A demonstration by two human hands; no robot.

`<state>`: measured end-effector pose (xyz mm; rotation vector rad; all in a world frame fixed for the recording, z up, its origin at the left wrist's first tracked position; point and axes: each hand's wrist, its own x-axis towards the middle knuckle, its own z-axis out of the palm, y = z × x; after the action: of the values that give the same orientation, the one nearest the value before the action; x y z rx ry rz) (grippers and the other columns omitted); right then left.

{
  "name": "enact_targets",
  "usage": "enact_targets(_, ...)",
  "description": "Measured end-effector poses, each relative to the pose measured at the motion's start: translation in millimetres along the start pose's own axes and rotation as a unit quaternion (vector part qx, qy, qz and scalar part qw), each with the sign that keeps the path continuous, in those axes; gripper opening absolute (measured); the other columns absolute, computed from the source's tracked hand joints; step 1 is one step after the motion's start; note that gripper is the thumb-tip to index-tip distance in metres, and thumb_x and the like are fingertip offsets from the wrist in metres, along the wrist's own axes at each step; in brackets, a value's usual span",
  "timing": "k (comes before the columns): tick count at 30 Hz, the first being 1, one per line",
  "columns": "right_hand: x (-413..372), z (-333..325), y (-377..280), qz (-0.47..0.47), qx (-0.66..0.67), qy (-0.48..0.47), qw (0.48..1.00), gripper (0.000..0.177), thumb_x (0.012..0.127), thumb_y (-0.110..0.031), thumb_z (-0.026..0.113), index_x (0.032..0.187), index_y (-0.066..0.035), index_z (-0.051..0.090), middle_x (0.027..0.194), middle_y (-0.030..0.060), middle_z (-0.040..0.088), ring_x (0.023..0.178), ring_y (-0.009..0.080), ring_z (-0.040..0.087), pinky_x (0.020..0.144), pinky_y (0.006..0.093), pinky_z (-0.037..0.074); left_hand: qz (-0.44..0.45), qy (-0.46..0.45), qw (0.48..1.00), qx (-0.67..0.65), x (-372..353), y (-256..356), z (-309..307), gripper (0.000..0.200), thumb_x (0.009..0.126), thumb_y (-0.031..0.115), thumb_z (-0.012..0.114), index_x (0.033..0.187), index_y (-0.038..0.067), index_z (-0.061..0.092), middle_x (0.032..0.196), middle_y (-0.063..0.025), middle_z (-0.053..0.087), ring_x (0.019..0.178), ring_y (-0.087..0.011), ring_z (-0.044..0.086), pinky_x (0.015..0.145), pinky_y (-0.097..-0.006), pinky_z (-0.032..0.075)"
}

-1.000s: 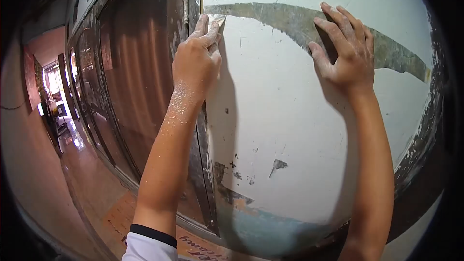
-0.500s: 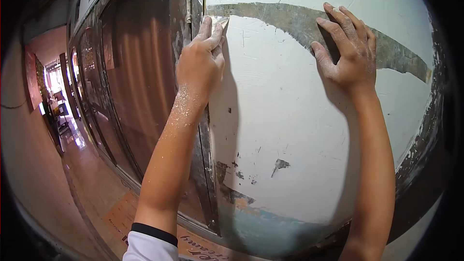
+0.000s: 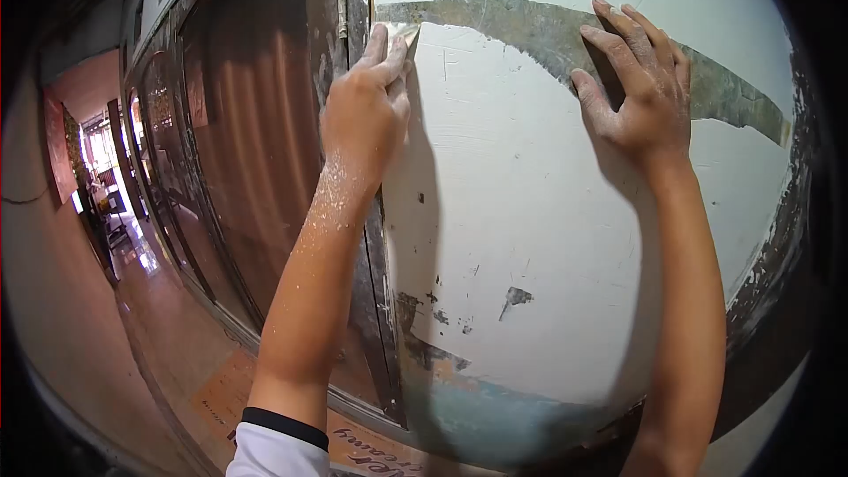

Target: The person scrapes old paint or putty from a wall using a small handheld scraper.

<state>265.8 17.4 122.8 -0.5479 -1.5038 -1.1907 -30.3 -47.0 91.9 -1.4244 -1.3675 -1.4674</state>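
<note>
Head view.
Left hand (image 3: pixel 364 110): fingers together, pinching a small pale scraper (image 3: pixel 403 33) at the top-left corner of the white paint (image 3: pixel 530 194), beside the door frame (image 3: pixel 355 124).
Right hand (image 3: pixel 640 93): fingers spread flat on the bare strip (image 3: pixel 521 28).
Change over the last second: hardly any (same corner still being worked).

We saw a tall brown glazed door leaf (image 3: pixel 256 124) with a rust-coloured curtain behind its pane, set in a dark, paint-flecked metal frame post (image 3: pixel 329 44). A small grey metal hinge (image 3: pixel 343 9) sat high on that post. More arched brown doors (image 3: pixel 146 137) ran down the corridor in a row. Below them lay a glossy reddish tiled floor (image 3: pixel 155 300), which reflected the light. An orange floor mat with dark lettering (image 3: pixel 353 452) lay at the foot of the door. A cream plastered wall (image 3: pixel 44 291) stood opposite, with a red panel (image 3: pixel 60 155) hung on it.
</note>
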Motion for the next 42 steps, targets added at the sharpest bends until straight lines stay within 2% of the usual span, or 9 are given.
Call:
enact_targets(2, 0.3, -4.7, -4.1, 0.009, 0.002, -0.002, 1.000, 0.042, 0.089, -0.028, 0.077, 0.130, -0.023, 0.071, 0.157, -0.0070, 0.058, 0.149, 0.0223, 0.047, 0.125, 0.0482, 0.030, 0.058, 0.055, 0.997, -0.017, -3.6, -10.7, 9.7, 0.036, 0.102, 0.012, 0.066, 0.138, 0.012, 0.071, 0.153, -0.0115, 0.059, 0.131, -0.0307, 0.066, 0.106, -0.0349, 0.054)
enact_targets(6, 0.5, -7.5, -8.6, 0.023, 0.003, -0.016, 1.000, 0.042, 0.089, -0.028, 0.076, 0.131, -0.023, 0.071, 0.157, -0.0067, 0.058, 0.150, 0.0225, 0.046, 0.126, 0.0488, 0.029, 0.003, 0.004, 1.000, -0.010, 4.0, 5.6, -3.2, 0.036, 0.103, 0.012, 0.066, 0.138, 0.012, 0.071, 0.154, -0.0139, 0.058, 0.137, -0.0317, 0.061, 0.110, -0.0348, 0.052)
enact_targets(10, 0.3, -4.6, -5.0, 0.017, 0.006, -0.008, 1.000, 0.043, 0.089, -0.028, 0.077, 0.131, -0.023, 0.071, 0.157, -0.0067, 0.058, 0.149, 0.0224, 0.047, 0.125, 0.0493, 0.029, 0.053, 0.040, 0.998, -0.003, -4.1, -9.6, 6.3, 0.036, 0.102, 0.013, 0.066, 0.138, 0.014, 0.071, 0.153, -0.0126, 0.059, 0.133, -0.0321, 0.064, 0.107, -0.0345, 0.054)
enact_targets(14, 0.8, 1.0, 2.2, -0.003, 0.002, 0.000, 1.000, 0.042, 0.089, -0.029, 0.077, 0.130, -0.023, 0.071, 0.156, -0.0067, 0.059, 0.149, 0.0226, 0.047, 0.125, 0.0493, 0.030, 0.024, 0.007, 1.000, 0.012, 4.1, 0.4, -2.1, 0.036, 0.102, 0.015, 0.067, 0.138, 0.016, 0.072, 0.153, -0.0106, 0.060, 0.130, -0.0324, 0.066, 0.105, -0.0354, 0.055)
enact_targets(26, 0.0, 1.4, 2.0, -0.006, 0.012, 0.010, 1.000, 0.042, 0.085, -0.027, 0.079, 0.127, -0.020, 0.072, 0.154, -0.0042, 0.061, 0.148, 0.0245, 0.049, 0.123, 0.0491, 0.031, 0.021, 0.025, 0.999, 0.004, -6.0, -0.4, 3.8, 0.039, 0.102, 0.010, 0.064, 0.140, 0.016, 0.071, 0.156, -0.0073, 0.057, 0.132, -0.0304, 0.065, 0.104, -0.0351, 0.055)
enact_targets(28, 0.5, 1.9, 1.8, 0.000, -0.005, 0.007, 1.000, 0.038, 0.088, -0.034, 0.076, 0.125, -0.025, 0.072, 0.154, -0.0072, 0.060, 0.147, 0.0204, 0.048, 0.126, 0.0479, 0.032, 0.025, 0.019, 0.999, 0.008, -3.3, 0.6, 0.4, 0.040, 0.102, 0.008, 0.064, 0.140, 0.015, 0.070, 0.156, -0.0081, 0.057, 0.133, -0.0305, 0.064, 0.104, -0.0353, 0.055)
enact_targets(36, 1.6, -0.7, 1.5, 0.000, 0.018, 0.001, 1.000, 0.041, 0.085, -0.027, 0.077, 0.125, -0.021, 0.072, 0.155, -0.0044, 0.060, 0.148, 0.0240, 0.048, 0.124, 0.0485, 0.030, 0.047, 0.034, 0.998, 0.014, -2.0, 0.5, 3.7, 0.037, 0.104, 0.014, 0.066, 0.140, 0.014, 0.070, 0.156, -0.0085, 0.057, 0.133, -0.0307, 0.064, 0.105, -0.0355, 0.054)
enact_targets(41, 4.0, 3.5, 1.8, 0.054, -0.026, 0.006, 0.998, 0.064, 0.095, -0.049, 0.068, 0.155, -0.031, 0.055, 0.166, -0.0037, 0.047, 0.157, 0.0236, 0.036, 0.133, 0.0537, 0.018, 0.035, 0.017, 0.999, 0.015, -3.9, -0.5, 3.7, 0.037, 0.104, 0.012, 0.066, 0.140, 0.013, 0.070, 0.156, -0.0086, 0.057, 0.132, -0.0294, 0.065, 0.104, -0.0353, 0.055)
enact_targets(42, 3.5, 4.7, 1.5, 0.053, -0.027, 0.007, 0.998, 0.064, 0.095, -0.049, 0.068, 0.155, -0.031, 0.055, 0.166, -0.0037, 0.047, 0.157, 0.0236, 0.036, 0.133, 0.0537, 0.018, 0.026, 0.016, 1.000, -0.001, -5.2, -0.5, 4.5, 0.037, 0.104, 0.013, 0.066, 0.140, 0.013, 0.070, 0.156, -0.0085, 0.057, 0.132, -0.0291, 0.066, 0.104, -0.0357, 0.055)
